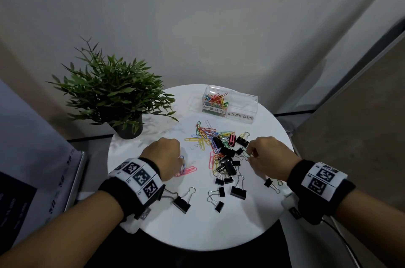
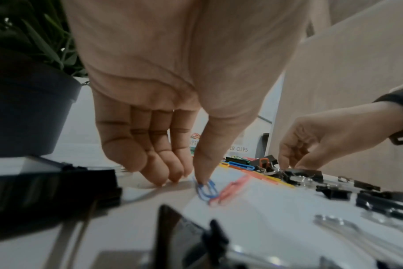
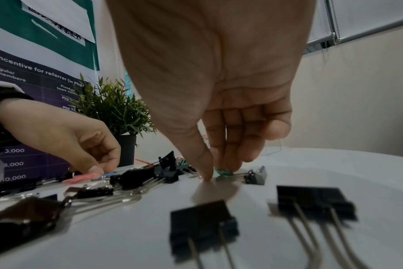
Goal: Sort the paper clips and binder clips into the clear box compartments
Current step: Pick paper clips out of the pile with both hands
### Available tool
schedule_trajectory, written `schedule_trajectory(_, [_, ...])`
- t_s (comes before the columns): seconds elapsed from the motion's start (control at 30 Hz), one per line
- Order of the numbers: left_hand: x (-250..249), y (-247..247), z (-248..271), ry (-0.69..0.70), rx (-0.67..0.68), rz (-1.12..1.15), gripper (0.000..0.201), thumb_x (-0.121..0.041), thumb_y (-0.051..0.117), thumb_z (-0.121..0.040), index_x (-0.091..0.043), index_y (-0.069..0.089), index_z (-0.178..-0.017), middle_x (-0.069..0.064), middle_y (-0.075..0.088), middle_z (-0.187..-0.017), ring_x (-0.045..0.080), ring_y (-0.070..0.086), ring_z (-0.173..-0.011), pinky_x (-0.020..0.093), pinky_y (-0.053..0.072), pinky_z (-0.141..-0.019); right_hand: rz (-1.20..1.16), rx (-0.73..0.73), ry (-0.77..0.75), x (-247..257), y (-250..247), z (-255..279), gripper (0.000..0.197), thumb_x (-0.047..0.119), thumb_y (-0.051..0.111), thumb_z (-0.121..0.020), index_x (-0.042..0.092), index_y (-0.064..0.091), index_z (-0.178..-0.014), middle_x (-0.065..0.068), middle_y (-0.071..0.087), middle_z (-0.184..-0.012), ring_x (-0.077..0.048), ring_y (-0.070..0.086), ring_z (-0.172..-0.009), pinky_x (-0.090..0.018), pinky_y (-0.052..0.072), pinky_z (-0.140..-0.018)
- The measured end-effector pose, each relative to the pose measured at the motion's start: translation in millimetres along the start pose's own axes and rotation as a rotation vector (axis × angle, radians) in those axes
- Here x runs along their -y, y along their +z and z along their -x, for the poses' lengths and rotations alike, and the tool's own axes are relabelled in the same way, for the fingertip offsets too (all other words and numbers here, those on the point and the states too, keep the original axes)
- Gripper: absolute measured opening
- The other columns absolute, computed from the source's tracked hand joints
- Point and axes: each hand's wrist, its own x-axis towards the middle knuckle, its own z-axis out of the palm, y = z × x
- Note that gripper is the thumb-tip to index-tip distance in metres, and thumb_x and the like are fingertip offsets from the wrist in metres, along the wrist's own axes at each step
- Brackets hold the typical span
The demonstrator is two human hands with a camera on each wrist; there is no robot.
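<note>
Under the left hand [image 2: 163,102] a blue paper clip [image 2: 206,189] lay flat on the white bench [image 1: 197,230], the thumb tip pressing its near end while the other fingers [image 2: 159,163] stood narrow and straight, tips touching the bench just beside it; nothing was lifted yet. A pink paper clip [image 2: 232,187] lay touching the blue one on the thumb's far side. The right hand [image 3: 219,102] had its fingers drawn close around a green paper clip [image 3: 223,172] at the edge of the mixed pile [image 1: 221,149], thumb tip on the bench just beside it; whether it truly pinched the clip could not be told. Beyond both sets of fingertips stood the clear box [image 1: 230,103], paper clips already in its labelled compartment, the binder-clip side seemingly bare. These wire clips looked light, thin and slick on the smooth top, so sliding one to raise an end, then pinching across its loops, seemed wisest. The black binder clips [image 1: 237,192] near the wrists were bulkier; their bodies or wire handles offered easy holds.
</note>
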Motion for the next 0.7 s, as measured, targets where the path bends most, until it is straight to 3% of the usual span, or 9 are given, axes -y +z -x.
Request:
schedule_trajectory(0.2, [2.7, -2.1, -5.1, -0.02, 0.069, 0.098, 0.012, -0.017, 0.057, -0.085, -0.016, 0.068, -0.091, 0.006, 0.068, -0.104, 0.027, 0.062, -0.099, 0.035, 0.053, -0.087, -0.046, 0.023, 0.03, 2.0, -1.3, -9.7, 0.019, 0.007, 0.048, -0.077, 0.015, 0.065, -0.075, -0.001, 0.067, -0.079, -0.02, 0.06, -0.075, -0.028, 0.048, -0.063])
schedule_trajectory(0.3, [2.1, -2.6, -3.8, -0.004, 0.055, 0.068, 0.016, -0.011, 0.054, -0.085, -0.018, 0.064, -0.096, 0.005, 0.064, -0.109, 0.026, 0.061, -0.101, 0.034, 0.052, -0.088, -0.089, 0.025, 0.048, -0.1, -3.2, -12.0, 0.012, 0.011, 0.054, -0.078, 0.021, 0.06, -0.074, 0.001, 0.065, -0.082, -0.02, 0.059, -0.078, -0.028, 0.048, -0.064])
schedule_trajectory(0.47, [3.2, -6.0, -3.1, -0.016, 0.038, 0.038, 0.023, -0.011, 0.054, -0.088, -0.019, 0.059, -0.109, 0.007, 0.058, -0.118, 0.026, 0.059, -0.105, 0.032, 0.05, -0.087, -0.076, 0.014, 0.104, -2.3, 1.2, -16.4, 0.015, 0.01, 0.051, -0.076, 0.018, 0.062, -0.071, -0.001, 0.067, -0.076, -0.02, 0.063, -0.071, -0.031, 0.054, -0.063])
schedule_trajectory(0.7, [4.8, -8.0, -5.2, -0.05, 0.048, -0.007, 0.019, -0.013, 0.052, -0.087, -0.016, 0.068, -0.097, 0.006, 0.065, -0.109, 0.027, 0.062, -0.101, 0.034, 0.052, -0.087, -0.004, 0.02, 0.117, -3.2, 2.1, -21.6, 0.016, 0.003, 0.062, -0.072, 0.016, 0.062, -0.063, -0.002, 0.066, -0.064, -0.021, 0.064, -0.06, -0.033, 0.057, -0.057])
